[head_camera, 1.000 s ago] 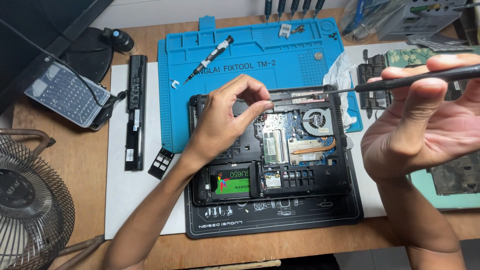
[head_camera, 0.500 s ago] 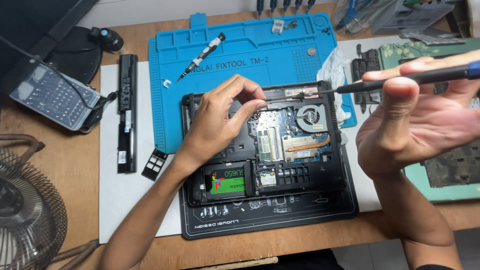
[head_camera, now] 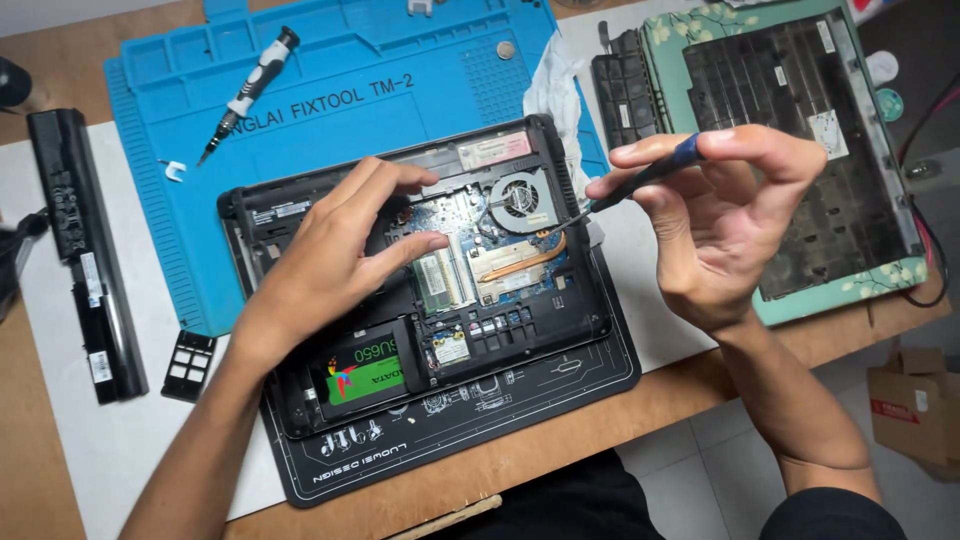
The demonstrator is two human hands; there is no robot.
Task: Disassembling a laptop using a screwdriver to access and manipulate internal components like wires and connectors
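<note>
Our right hand (head_camera: 735,225) pinches a slim screwdriver (head_camera: 640,180) between thumb and fingers, clenched on the blue-black handle. Its long axis runs from upper right down to lower left, and the tip sits just right of the cooling fan (head_camera: 522,200), above the copper heat pipe (head_camera: 520,262); we can't tell if the tip touches the board. Our left hand (head_camera: 335,262) lies spread on the opened laptop base (head_camera: 300,395), fingers bent, grasping nothing, fingertips near the memory module (head_camera: 440,280). The right hand is the nearer one to the fan. The green-labelled drive (head_camera: 362,372) sits in the near left bay. The base rests on a black work mat (head_camera: 560,385), with a blue repair mat (head_camera: 330,90) behind carrying a second screwdriver (head_camera: 250,88). Battery pack (head_camera: 85,255) far left, removed bottom cover (head_camera: 800,150) at right, wooden table (head_camera: 40,440) beneath.
</note>
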